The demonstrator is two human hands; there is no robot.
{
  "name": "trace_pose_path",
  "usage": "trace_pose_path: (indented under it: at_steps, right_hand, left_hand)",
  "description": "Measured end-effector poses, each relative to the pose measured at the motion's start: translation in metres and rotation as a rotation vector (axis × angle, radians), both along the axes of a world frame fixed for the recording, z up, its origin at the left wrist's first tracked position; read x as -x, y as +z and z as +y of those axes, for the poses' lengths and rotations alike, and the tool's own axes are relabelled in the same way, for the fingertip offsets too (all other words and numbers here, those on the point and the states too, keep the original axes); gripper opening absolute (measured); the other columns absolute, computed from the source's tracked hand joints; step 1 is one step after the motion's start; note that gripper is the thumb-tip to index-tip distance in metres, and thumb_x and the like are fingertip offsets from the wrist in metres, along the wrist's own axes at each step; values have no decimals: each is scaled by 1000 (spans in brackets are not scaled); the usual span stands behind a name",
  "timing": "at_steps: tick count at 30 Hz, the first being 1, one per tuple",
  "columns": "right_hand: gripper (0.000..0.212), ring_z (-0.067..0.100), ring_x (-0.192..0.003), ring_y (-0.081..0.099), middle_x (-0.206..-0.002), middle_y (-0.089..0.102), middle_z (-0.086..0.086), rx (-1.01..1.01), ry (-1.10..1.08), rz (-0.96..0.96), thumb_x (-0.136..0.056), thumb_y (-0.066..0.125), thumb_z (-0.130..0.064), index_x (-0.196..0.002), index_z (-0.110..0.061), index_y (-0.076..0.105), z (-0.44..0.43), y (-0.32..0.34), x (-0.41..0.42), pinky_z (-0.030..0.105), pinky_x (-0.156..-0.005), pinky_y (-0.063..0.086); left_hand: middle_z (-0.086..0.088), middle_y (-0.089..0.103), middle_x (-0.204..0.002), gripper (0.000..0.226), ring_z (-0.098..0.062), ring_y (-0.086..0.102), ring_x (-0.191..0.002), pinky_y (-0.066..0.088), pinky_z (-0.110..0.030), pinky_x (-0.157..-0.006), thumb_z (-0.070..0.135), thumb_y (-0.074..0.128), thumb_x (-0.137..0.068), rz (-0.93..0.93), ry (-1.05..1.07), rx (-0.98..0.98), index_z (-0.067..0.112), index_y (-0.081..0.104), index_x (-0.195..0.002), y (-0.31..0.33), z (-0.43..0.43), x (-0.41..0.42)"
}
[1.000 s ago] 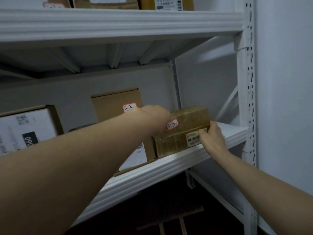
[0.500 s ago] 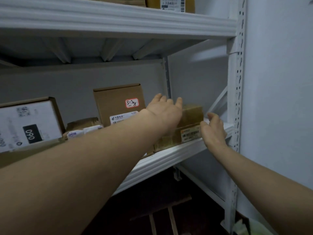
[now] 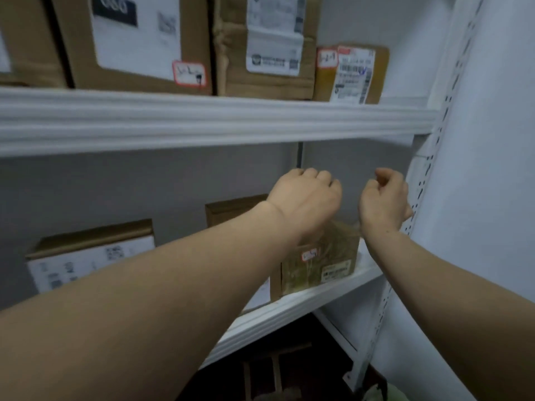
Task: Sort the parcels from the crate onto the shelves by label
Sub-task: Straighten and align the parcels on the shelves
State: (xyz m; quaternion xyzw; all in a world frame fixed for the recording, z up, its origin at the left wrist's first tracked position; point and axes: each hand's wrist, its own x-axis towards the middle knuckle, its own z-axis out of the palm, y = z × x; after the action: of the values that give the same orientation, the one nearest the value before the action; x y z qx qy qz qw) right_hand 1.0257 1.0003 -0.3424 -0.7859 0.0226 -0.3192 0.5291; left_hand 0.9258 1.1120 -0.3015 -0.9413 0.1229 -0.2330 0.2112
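two hands are raised side by side, the left hand [image 3: 307, 198] and the right hand [image 3: 383, 199], each with fingers curled and nothing gripped. one taped parcel [image 3: 321, 256] is seen just below them on the lower shelf [image 3: 289, 311]. left of it, two more boxes [image 3: 86, 256] are set. above the hands, four boxes are lined on the upper shelf [image 3: 202, 120].

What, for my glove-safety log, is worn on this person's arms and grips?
Nothing visible. Both forearms are bare, with no sleeves in view. The left grip and right grip wear no gloves, and neither wrist shows a watch or band.
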Motion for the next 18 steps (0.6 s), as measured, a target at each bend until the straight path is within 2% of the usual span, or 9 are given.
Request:
trace_pose_path:
  at_steps: [2, 4, 7, 10, 13, 18]
  right_hand:
    - [34, 23, -120, 49, -130, 51, 5, 1, 24, 15, -92, 45, -12, -125, -16, 52, -5, 23, 18, 36, -109, 21]
    - [36, 24, -112, 53, -129, 51, 8, 15, 72, 14, -90, 48, -9, -125, -13, 52, -13, 48, 35, 37, -106, 30]
    - [37, 14, -95, 51, -128, 51, 9, 28, 208, 25, -90, 52, -6, -126, -10, 50, -28, 91, 57, 30, -92, 40]
    - [38, 16, -101, 54, -121, 55, 3, 46, 289, 96, -91, 53, -11, -128, -16, 47, -48, 139, 76, 36, -93, 45]
    - [37, 19, -102, 57, -111, 54, -3, 135, 346, 166, -92, 54, -14, -128, -20, 47, -69, 187, 90, 43, -93, 48]
    - [33, 16, -98, 58, -107, 57, -4, 261, 456, 211, -90, 55, -11, -122, -18, 52, -79, 255, 114, 34, -88, 48]
  left_hand:
    - [-9, 47, -132, 52, -28, 46, -122, 38, -36, -99, 16, 50, -91, 37, 9, 11, 9, 37, -140, 19, 4, 16]
    - [-8, 47, -132, 49, -28, 46, -121, 39, -37, -99, 17, 49, -91, 83, 7, 18, 10, 39, -139, 41, 5, 29]
    - [-8, 43, -137, 54, -28, 43, -124, 37, -37, -100, 22, 52, -92, 172, 9, 44, 11, 34, -142, 78, -3, 46]
    - [-7, 37, -143, 60, -27, 38, -128, 35, -37, -102, 26, 48, -95, 255, -1, 90, 14, 23, -148, 120, -18, 60]
    - [-6, 36, -144, 58, -26, 38, -128, 33, -35, -102, 27, 47, -95, 279, -2, 173, 16, 24, -147, 163, -30, 71]
    - [-7, 39, -142, 59, -27, 40, -127, 38, -37, -101, 20, 50, -91, 279, 91, 260, 16, 29, -146, 230, -30, 88]
